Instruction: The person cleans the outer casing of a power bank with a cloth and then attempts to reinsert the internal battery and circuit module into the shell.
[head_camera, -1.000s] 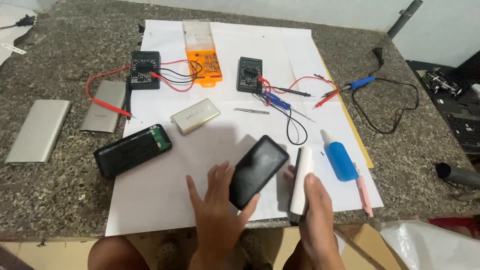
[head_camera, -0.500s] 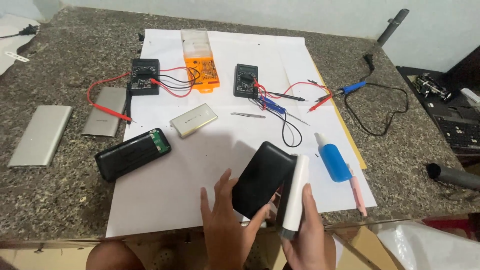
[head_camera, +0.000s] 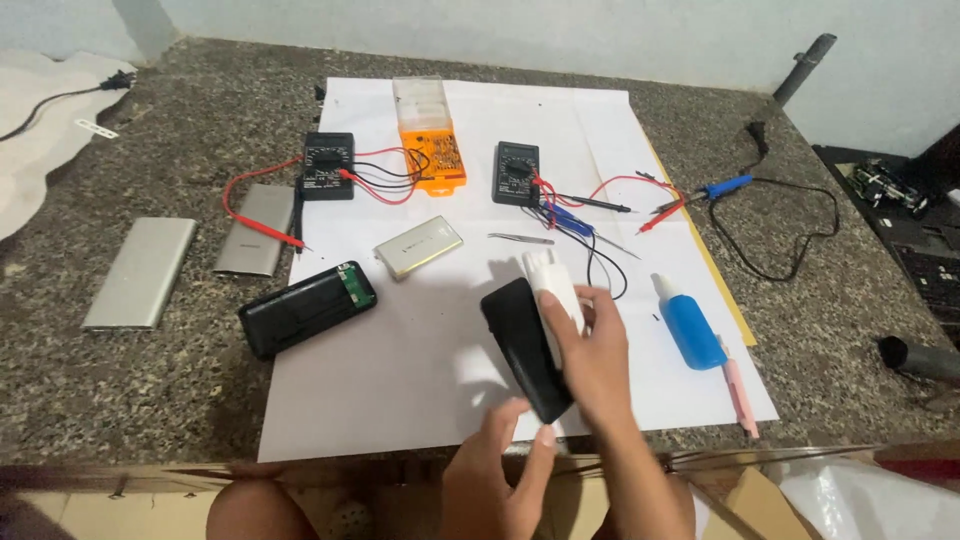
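An electronics repair bench: multimeters (head_camera: 328, 165) (two, with probes), tweezers (head_camera: 520, 238), battery cell (head_camera: 418, 246) on granite counter (head_camera: 120, 400).

A speckled grey-brown granite bench (head_camera: 120, 400) fills most of the room in sight, its front edge running along the bottom. Behind it stands a plain, pale blue-grey wall (head_camera: 600, 30), bare and evenly lit by soft, flat light with only faint shadows. A large white paper sheet (head_camera: 400, 390) covers the middle of the bench. At the far left lies a pale cloth (head_camera: 40, 140); at the right edge sits dark equipment (head_camera: 920, 240).
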